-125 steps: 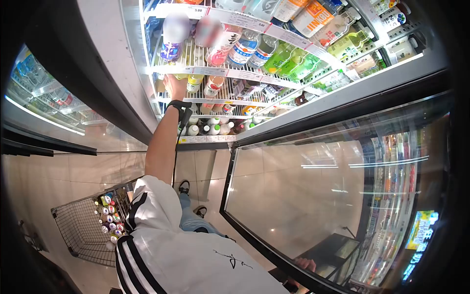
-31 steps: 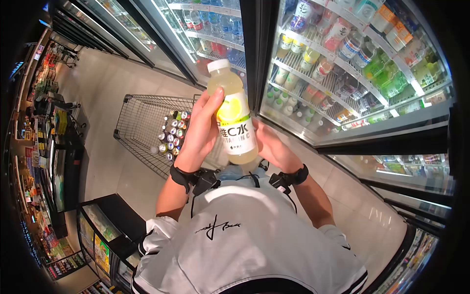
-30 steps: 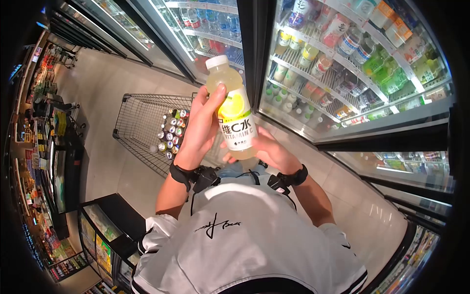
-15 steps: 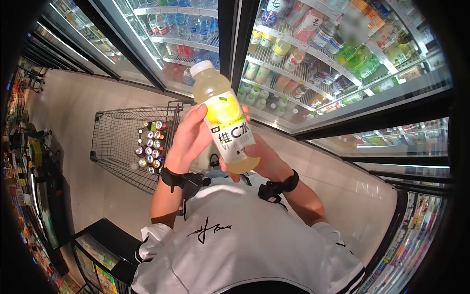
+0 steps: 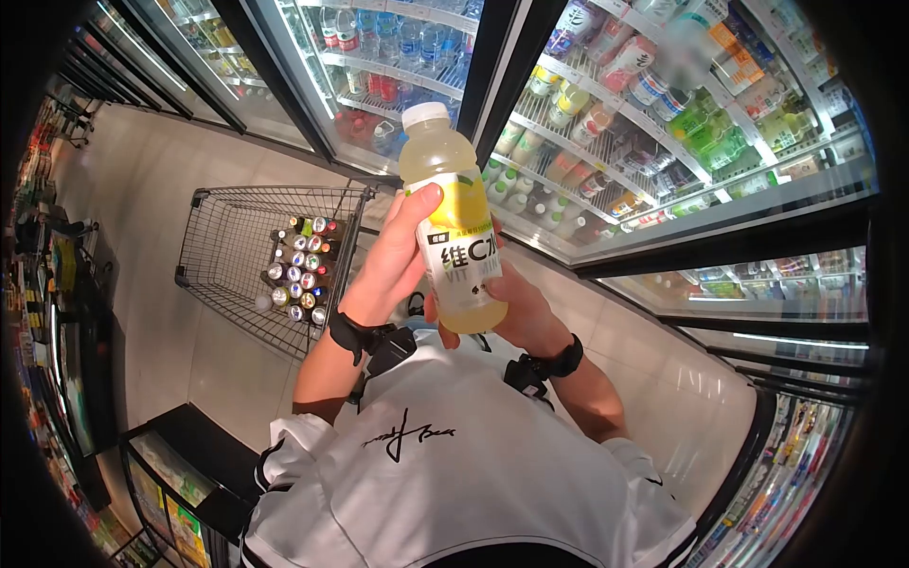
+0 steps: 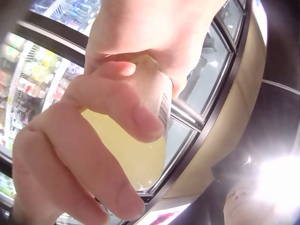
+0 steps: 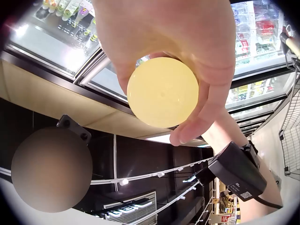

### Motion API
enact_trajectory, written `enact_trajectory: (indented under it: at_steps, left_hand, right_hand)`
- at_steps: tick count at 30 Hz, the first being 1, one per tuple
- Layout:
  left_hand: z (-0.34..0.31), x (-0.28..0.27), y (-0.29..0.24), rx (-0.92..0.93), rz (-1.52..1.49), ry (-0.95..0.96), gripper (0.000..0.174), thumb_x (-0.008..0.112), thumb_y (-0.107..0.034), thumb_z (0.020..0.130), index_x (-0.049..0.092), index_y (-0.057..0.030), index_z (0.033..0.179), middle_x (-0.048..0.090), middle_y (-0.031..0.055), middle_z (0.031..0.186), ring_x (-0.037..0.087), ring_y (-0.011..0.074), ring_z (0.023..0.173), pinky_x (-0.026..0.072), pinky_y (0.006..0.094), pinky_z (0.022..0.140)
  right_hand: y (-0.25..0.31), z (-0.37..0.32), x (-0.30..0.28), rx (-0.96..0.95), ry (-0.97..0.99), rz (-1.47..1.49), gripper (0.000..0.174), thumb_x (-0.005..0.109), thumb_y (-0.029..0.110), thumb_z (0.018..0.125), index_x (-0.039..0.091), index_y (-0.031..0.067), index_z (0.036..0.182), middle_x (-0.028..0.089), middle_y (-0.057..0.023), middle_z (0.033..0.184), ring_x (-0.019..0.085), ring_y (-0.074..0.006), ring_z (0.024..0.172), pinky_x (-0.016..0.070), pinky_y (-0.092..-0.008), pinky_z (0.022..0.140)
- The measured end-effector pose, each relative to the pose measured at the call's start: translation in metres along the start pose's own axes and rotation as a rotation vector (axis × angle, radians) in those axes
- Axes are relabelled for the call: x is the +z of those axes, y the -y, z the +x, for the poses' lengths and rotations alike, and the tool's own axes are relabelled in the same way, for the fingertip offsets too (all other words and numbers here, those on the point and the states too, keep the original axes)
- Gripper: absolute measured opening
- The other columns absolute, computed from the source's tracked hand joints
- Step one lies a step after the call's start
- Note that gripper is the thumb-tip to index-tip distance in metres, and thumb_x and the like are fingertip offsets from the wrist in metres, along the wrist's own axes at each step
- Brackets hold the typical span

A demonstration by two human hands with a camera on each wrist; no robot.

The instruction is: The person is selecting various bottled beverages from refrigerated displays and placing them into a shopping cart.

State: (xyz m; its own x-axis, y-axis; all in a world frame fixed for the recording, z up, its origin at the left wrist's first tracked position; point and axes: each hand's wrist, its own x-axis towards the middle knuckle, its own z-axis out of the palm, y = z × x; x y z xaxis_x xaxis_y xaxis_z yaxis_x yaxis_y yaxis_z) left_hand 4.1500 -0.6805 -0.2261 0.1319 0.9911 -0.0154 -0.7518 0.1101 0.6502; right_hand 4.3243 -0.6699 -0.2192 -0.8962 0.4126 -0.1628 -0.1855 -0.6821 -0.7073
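Bottle (image 5: 453,220) is held nearest of all, between both hands, its white cap (image 5: 425,115) leaning far and slightly left. Its upper part is grasped by the left hand (image 5: 389,257), the thumb being laid on the label (image 5: 456,254); its lower end is wrapped by the curled fingers of the right hand (image 5: 523,308). A few seconds ago the left hand was stretched in among chilled shelves; by now the bottle has been brought out, and since half a second ago it has been raised steeper and turned, so that the last large character is cut off at the right edge. This is judged to be a turning in the hands, with nothing set down yet. Pale yellow drink is contained in it, under the closed cap.

Beyond, to the left, a wire cart (image 5: 197,199) is seen, in which small bottles and cans (image 5: 303,268) are packed upright at its right end; their labels are too small to be read. Farther right, green bottles (image 5: 705,137) are ranged in a lit cooler (image 5: 739,243); farther left, clear and blue-labelled bottles (image 5: 407,43) are kept in another.
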Motion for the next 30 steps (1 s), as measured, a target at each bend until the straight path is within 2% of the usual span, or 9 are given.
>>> enact_trajectory:
  at_steps: [4, 11, 12, 14, 17, 21, 25, 28, 30]
  left_hand:
    - [-0.006, -0.005, -0.003, 0.003, 0.007, -0.059, 0.069, 0.058, -0.058, 0.091, 0.051, 0.0005, 0.129, 0.066, 0.0209, 0.109, 0.067, 0.0328, 0.100, 0.0559, 0.0470, 0.089]
    - [-0.013, 0.001, -0.012, 0.077, 0.061, -0.119, 0.062, 0.038, -0.056, 0.102, 0.051, -0.0022, 0.130, 0.066, 0.0180, 0.110, 0.068, 0.0314, 0.097, 0.0568, 0.0448, 0.086]
    - [-0.013, 0.002, -0.015, 0.097, 0.058, -0.137, 0.060, 0.035, -0.054, 0.103, 0.052, -0.0027, 0.130, 0.067, 0.0172, 0.110, 0.068, 0.0311, 0.097, 0.0568, 0.0444, 0.086]
    - [-0.013, -0.002, -0.023, 0.113, -0.026, -0.148, 0.054, 0.040, -0.048, 0.104, 0.052, -0.0016, 0.128, 0.067, 0.0169, 0.109, 0.069, 0.0285, 0.095, 0.0575, 0.0415, 0.084]
    - [-0.017, -0.005, -0.027, 0.153, -0.141, -0.186, 0.044, 0.047, -0.040, 0.104, 0.053, -0.0014, 0.124, 0.067, 0.0166, 0.106, 0.070, 0.0263, 0.091, 0.0584, 0.0378, 0.080]
    - [-0.016, -0.013, -0.041, 0.263, -0.062, -0.315, 0.032, 0.055, -0.032, 0.101, 0.056, -0.0025, 0.114, 0.068, 0.0152, 0.101, 0.071, 0.0249, 0.086, 0.0587, 0.0367, 0.077]
    - [-0.019, -0.025, -0.060, 0.385, 0.073, -0.245, 0.029, 0.054, -0.031, 0.099, 0.057, -0.0022, 0.105, 0.065, 0.0142, 0.095, 0.069, 0.0254, 0.085, 0.0582, 0.0399, 0.079]
    - [-0.017, -0.030, -0.057, 0.342, 0.059, -0.145, 0.023, 0.059, -0.019, 0.096, 0.056, -0.0017, 0.111, 0.068, 0.0144, 0.096, 0.070, 0.0248, 0.087, 0.0578, 0.0377, 0.079]
    - [-0.016, -0.023, -0.052, 0.324, -0.015, -0.132, 0.029, 0.060, -0.022, 0.094, 0.054, -0.0019, 0.114, 0.067, 0.0156, 0.097, 0.070, 0.0269, 0.088, 0.0574, 0.0400, 0.080]
  right_hand:
    - [0.002, 0.007, 0.007, 0.010, -0.060, -0.126, 0.070, 0.067, 0.046, 0.080, 0.049, 0.0009, 0.129, 0.068, -0.0203, 0.101, 0.070, -0.0303, 0.071, 0.0569, -0.0382, 0.067]
    - [-0.001, 0.014, 0.008, 0.013, -0.116, -0.186, 0.069, 0.071, 0.047, 0.078, 0.052, -0.0001, 0.124, 0.068, -0.0179, 0.100, 0.070, -0.0278, 0.076, 0.0571, -0.0374, 0.068]
    - [-0.002, 0.014, 0.007, 0.025, -0.126, -0.217, 0.066, 0.072, 0.041, 0.078, 0.052, -0.0004, 0.126, 0.067, -0.0166, 0.104, 0.070, -0.0266, 0.083, 0.0569, -0.0375, 0.074]
    - [-0.001, 0.021, 0.007, 0.020, -0.109, -0.272, 0.064, 0.073, 0.035, 0.079, 0.052, -0.0008, 0.128, 0.067, -0.0153, 0.109, 0.070, -0.0254, 0.090, 0.0567, -0.0376, 0.079]
    - [-0.002, 0.024, 0.011, 0.002, -0.247, -0.559, 0.072, 0.079, 0.018, 0.079, 0.045, -0.0023, 0.140, 0.062, -0.0105, 0.127, 0.058, -0.0184, 0.117, 0.0434, -0.0341, 0.103]
    - [-0.005, 0.025, 0.008, -0.032, -0.275, -0.784, 0.075, 0.084, 0.025, 0.076, 0.048, -0.0024, 0.136, 0.064, -0.0101, 0.121, 0.061, -0.0183, 0.110, 0.0464, -0.0335, 0.097]
    - [-0.004, 0.021, 0.008, 0.007, -0.229, -0.991, 0.069, 0.086, 0.025, 0.072, 0.052, -0.0004, 0.127, 0.066, -0.0084, 0.113, 0.063, -0.0176, 0.102, 0.0485, -0.0332, 0.092]
    - [-0.004, 0.020, 0.022, -0.005, -0.212, -0.816, 0.068, 0.085, 0.024, 0.073, 0.053, 0.0004, 0.127, 0.066, -0.0085, 0.115, 0.063, -0.0170, 0.103, 0.0486, -0.0330, 0.093]
    - [-0.004, 0.018, 0.024, 0.010, -0.198, -0.728, 0.068, 0.084, 0.023, 0.073, 0.053, 0.0001, 0.128, 0.066, -0.0085, 0.115, 0.063, -0.0169, 0.104, 0.0487, -0.0331, 0.094]
